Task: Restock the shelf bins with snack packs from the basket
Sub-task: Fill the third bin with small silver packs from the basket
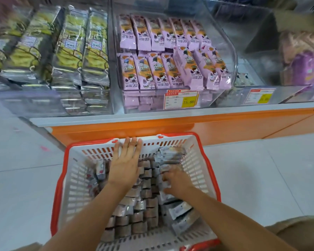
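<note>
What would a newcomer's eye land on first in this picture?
The white plastic basket with a red rim sits on the floor below, packed with small grey-and-brown snack packs; the left hand lies flat over them while the right hand curls round a few. Above, the clear shelf bin in the middle holds rows of lilac-and-orange packs.

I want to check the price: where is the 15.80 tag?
In the head view, the 15.80 tag sits right of centre on the front wall of the clear bin of purple snack packs, above the orange shelf edge.
</note>
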